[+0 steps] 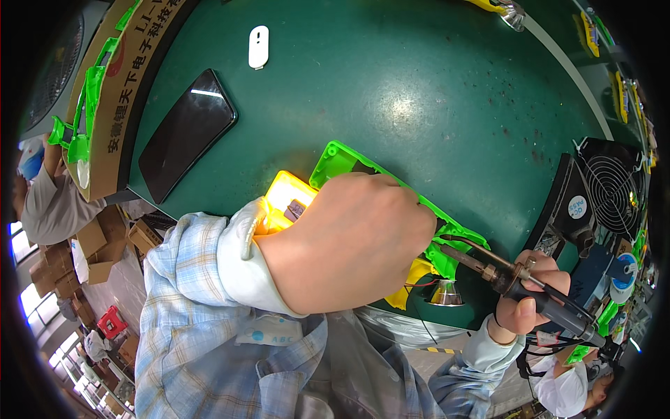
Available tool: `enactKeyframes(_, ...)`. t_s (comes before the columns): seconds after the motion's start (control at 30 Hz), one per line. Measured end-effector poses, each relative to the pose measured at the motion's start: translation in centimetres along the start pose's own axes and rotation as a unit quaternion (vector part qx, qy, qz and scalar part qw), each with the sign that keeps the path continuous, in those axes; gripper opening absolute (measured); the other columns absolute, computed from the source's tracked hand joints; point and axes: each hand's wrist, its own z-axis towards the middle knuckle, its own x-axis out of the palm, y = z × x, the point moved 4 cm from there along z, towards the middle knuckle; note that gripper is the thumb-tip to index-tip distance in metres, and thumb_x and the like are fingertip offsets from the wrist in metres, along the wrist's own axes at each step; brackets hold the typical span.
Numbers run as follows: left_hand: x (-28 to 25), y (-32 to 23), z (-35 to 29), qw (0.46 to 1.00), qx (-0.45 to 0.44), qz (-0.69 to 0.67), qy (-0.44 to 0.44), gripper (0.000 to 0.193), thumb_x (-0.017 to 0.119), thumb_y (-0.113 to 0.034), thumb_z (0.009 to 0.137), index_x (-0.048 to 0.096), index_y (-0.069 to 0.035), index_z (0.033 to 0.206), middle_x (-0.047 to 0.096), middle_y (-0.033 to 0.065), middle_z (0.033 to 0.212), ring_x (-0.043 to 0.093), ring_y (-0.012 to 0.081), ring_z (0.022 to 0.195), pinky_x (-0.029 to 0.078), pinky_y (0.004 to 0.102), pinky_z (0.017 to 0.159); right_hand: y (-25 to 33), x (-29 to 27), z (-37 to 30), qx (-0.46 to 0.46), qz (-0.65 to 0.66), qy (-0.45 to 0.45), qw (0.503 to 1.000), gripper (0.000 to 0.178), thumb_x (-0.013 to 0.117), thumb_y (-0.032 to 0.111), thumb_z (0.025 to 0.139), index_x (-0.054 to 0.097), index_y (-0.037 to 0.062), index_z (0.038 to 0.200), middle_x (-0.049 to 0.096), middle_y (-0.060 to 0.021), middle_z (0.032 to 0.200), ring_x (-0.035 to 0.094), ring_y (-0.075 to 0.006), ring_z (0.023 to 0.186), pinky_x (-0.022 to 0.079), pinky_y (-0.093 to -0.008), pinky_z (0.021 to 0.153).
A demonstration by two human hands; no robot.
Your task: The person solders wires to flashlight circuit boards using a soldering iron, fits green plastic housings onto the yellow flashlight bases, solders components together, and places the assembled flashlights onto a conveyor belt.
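Loose blue-and-white plaid sleeves (183,269), pale cuffs (244,269), a pale patch (271,331) with blue print, bare hands (370,241)

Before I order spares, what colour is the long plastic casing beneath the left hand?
Bright green casing, clearest in head view.

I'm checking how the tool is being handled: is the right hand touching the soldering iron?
Touching. The head view shows the right hand wrapped around the dark handle of the soldering iron, thumb against it.
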Motion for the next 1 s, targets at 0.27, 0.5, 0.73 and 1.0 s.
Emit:
enactKeyframes(0.27, 0.1, 0.0, 0.0, 1.0, -0.005, 0.009, 0.026, 0.006, 0.055, -0.002, 0.062, 0.049, -0.003, 0.059, 0.048, 0.0081, 0.056, 0.051, 0.025, 0.055, 0.043, 0.0337, 0.055, 0.1, -0.5, -0.3, 0.011, 0.016, 0.002, 1.0, 0.034, 0.061, 0.032, 0.07, 0.044, 0.0027, 0.073, 0.046, -0.0086, 0.064, 0.046, -0.0185, 0.054, 0.038, -0.03, 0.051)
enactKeyframes(0.5, 0.0, 0.4, 0.0, 1.0, 0.01, 0.009, 0.029, 0.009, 0.058, -0.009, 0.069, 0.052, -0.004, 0.064, 0.049, 0.0081, 0.058, 0.051, 0.0258, 0.057, 0.043, 0.0338, 0.056, 0.2, -0.6, -0.2, 0.016, 0.012, -0.022, 1.0, 0.03, 0.054, 0.03, 0.066, 0.041, 0.0037, 0.07, 0.038, -0.0064, 0.062, 0.038, -0.015, 0.056, 0.035, -0.0275, 0.054)
enactKeyframes(0.73, -1.7, 0.2, -0.2, 0.995, 0.027, -0.057, -0.075, 0.011, 0.063, -0.014, 0.068, 0.057, -0.006, 0.072, 0.052, 0.0068, 0.062, 0.049, 0.0247, 0.053, 0.04, 0.0339, 0.051, 0.2, -1.2, -0.1, 0.041, 0.053, -0.033, 0.997, 0.027, 0.054, 0.027, 0.066, 0.041, 0.0047, 0.072, 0.039, -0.0061, 0.065, 0.039, -0.0147, 0.062, 0.036, -0.0279, 0.065)
enactKeyframes(1.0, 0.2, -3.3, -1.9, 0.928, 0.365, -0.064, 0.03, 0.017, 0.06, -0.022, 0.068, 0.059, -0.009, 0.078, 0.051, -0.0022, 0.075, 0.044, 0.0139, 0.081, 0.031, 0.035, 0.071, -0.2, -2.2, 0.8, 0.011, 0.073, -0.114, 0.991, 0.033, 0.057, 0.031, 0.067, 0.042, 0.0028, 0.07, 0.041, -0.0071, 0.059, 0.04, -0.0146, 0.052, 0.034, -0.0261, 0.048)
